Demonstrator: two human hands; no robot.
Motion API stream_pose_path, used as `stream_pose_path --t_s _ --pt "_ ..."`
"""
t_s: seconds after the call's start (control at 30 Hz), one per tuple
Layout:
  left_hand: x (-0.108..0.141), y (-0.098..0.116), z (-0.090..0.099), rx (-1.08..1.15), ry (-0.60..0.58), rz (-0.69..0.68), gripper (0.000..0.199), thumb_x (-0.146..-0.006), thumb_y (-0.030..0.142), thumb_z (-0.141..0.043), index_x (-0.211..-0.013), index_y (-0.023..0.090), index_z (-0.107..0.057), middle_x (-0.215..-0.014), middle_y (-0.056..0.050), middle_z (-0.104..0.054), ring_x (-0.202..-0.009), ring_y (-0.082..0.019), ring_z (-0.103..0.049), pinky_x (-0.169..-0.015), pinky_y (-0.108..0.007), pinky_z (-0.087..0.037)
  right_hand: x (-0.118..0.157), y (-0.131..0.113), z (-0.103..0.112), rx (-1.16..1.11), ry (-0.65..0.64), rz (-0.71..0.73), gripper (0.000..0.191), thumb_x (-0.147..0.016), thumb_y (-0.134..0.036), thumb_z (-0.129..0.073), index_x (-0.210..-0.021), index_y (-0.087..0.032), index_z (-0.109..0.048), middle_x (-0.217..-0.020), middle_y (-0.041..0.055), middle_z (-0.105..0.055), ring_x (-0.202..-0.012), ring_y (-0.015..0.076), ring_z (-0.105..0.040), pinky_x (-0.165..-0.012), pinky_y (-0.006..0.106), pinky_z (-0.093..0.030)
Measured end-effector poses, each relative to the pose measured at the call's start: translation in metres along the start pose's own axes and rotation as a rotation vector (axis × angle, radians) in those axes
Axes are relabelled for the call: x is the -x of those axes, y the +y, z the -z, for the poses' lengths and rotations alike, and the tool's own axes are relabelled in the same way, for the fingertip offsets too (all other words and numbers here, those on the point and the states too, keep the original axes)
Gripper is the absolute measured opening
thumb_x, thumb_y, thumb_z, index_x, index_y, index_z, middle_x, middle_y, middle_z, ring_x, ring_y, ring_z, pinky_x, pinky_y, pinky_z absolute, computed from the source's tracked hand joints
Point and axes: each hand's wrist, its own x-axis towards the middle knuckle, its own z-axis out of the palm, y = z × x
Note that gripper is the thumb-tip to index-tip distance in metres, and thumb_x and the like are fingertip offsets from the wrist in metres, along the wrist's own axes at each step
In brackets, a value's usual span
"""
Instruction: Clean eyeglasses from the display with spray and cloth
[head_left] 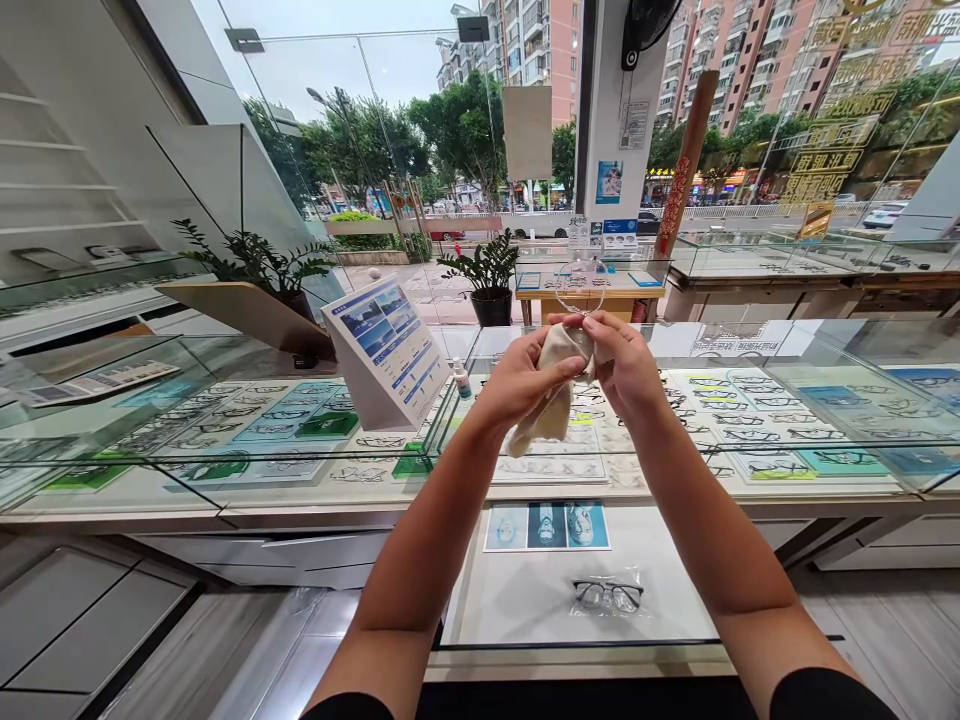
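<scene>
Both hands are raised together over the glass counter. My left hand [521, 375] is closed around a beige cloth [553, 412], whose loose end hangs below the fingers. My right hand [624, 362] pinches at the top of the cloth, against a pair of thin clear-rimmed glasses [581, 290]. One round rim stands up above the fingertips; the cloth and fingers hide the remainder. Below the hands, in a pulled-out white drawer [517, 615], lie dark-framed glasses [607, 596] on clear plastic wrap and a blue picture card [547, 526].
The glass display counter [645, 480] holds many rows of glasses. On its top left stand a folded sign [390, 350] and a small spray bottle [460, 380]. A potted plant [491, 285] is beyond, near the window. More display cases [787, 270] stand to the right.
</scene>
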Motion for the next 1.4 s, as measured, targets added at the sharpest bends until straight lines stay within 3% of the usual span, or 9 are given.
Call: stream_pose_path --t_s 0.07,0.27,0.4,0.6,0.67,0.9,1.13,1.3,1.4 --pt "0.000 -0.001 -0.004 0.004 0.023 -0.002 0.054 -0.078 0.045 -0.101 -0.117 0.018 -0.075 -0.089 -0.001 -0.072 -0.077 -0.014 -0.067 -0.071 -0.025 -0.052 0.002 -0.003 -0.003 -0.012 0.001 0.004 0.025 -0.085 -0.052 -0.087 -0.088 -0.028 -0.082 -0.121 0.0042 -0.088 -0.109 0.0263 -0.078 -0.086 0.037 -0.065" --pt "0.001 -0.001 -0.019 0.017 0.116 -0.041 0.055 -0.082 0.056 -0.096 -0.111 0.016 -0.073 -0.078 0.002 -0.069 -0.062 -0.010 -0.062 -0.060 -0.024 -0.051 0.004 -0.007 -0.004 -0.015 -0.047 0.036 0.022 -0.086 -0.050 -0.089 -0.088 -0.028 -0.085 -0.117 0.0041 -0.088 -0.119 0.0264 -0.078 -0.110 0.041 -0.059" --pt "0.000 -0.001 -0.020 0.048 0.115 -0.040 0.054 -0.084 0.059 -0.094 -0.110 0.016 -0.073 -0.076 0.003 -0.068 -0.061 -0.011 -0.062 -0.060 -0.025 -0.054 0.004 -0.008 -0.004 -0.021 -0.058 0.043 0.023 -0.085 -0.050 -0.090 -0.087 -0.027 -0.084 -0.117 0.0038 -0.088 -0.120 0.0267 -0.078 -0.113 0.042 -0.057" --pt "0.000 0.000 -0.016 0.014 0.088 -0.097 0.051 -0.088 0.062 -0.089 -0.111 0.018 -0.079 -0.104 -0.007 -0.078 -0.100 -0.021 -0.074 -0.083 -0.029 -0.059 0.005 -0.008 -0.004 0.005 -0.041 0.023 0.025 -0.087 -0.052 -0.087 -0.090 -0.028 -0.084 -0.123 0.0044 -0.087 -0.110 0.0250 -0.078 -0.083 0.034 -0.063" --pt "0.001 0.000 -0.014 0.000 0.066 -0.113 0.049 -0.091 0.061 -0.087 -0.113 0.018 -0.079 -0.107 -0.007 -0.078 -0.103 -0.021 -0.073 -0.088 -0.031 -0.059 0.005 -0.010 -0.003 0.004 -0.027 0.012 0.025 -0.086 -0.052 -0.087 -0.089 -0.028 -0.083 -0.122 0.0043 -0.087 -0.108 0.0245 -0.078 -0.078 0.033 -0.063" --pt "0.006 0.006 -0.018 0.004 0.025 -0.068 0.058 -0.082 0.048 -0.097 -0.126 0.019 -0.072 -0.096 -0.003 -0.074 -0.075 -0.014 -0.069 -0.068 -0.026 -0.058 0.007 -0.015 -0.005 -0.011 -0.007 -0.023 0.027 -0.083 -0.050 -0.088 -0.088 -0.025 -0.081 -0.127 0.0055 -0.085 -0.087 0.0202 -0.075 -0.054 0.028 -0.053" --pt "0.006 0.008 -0.027 -0.014 0.126 -0.099 0.058 -0.078 0.052 -0.100 -0.115 0.016 -0.073 -0.078 0.002 -0.068 -0.055 -0.008 -0.058 -0.049 -0.020 -0.049 0.009 -0.014 -0.005 -0.041 -0.040 -0.020 0.027 -0.084 -0.050 -0.091 -0.088 -0.025 -0.080 -0.126 0.0059 -0.086 -0.101 0.0239 -0.078 -0.071 0.033 -0.065" --pt "0.007 0.009 -0.034 -0.035 0.205 -0.128 0.055 -0.084 0.062 -0.093 -0.108 0.016 -0.075 -0.060 0.007 -0.058 -0.043 -0.007 -0.047 -0.040 -0.020 -0.038 0.011 -0.015 -0.008 -0.045 -0.062 0.007 0.023 -0.086 -0.047 -0.089 -0.087 -0.026 -0.081 -0.123 0.0041 -0.087 -0.115 0.0240 -0.078 -0.094 0.034 -0.065" --pt "0.008 0.011 -0.033 -0.060 0.205 -0.124 0.057 -0.088 0.069 -0.086 -0.110 0.017 -0.078 -0.064 0.004 -0.062 -0.044 -0.009 -0.052 -0.041 -0.022 -0.041 0.012 -0.017 -0.009 -0.061 -0.051 -0.007 0.025 -0.084 -0.048 -0.090 -0.084 -0.026 -0.078 -0.124 0.0033 -0.087 -0.110 0.0251 -0.079 -0.078 0.033 -0.065"
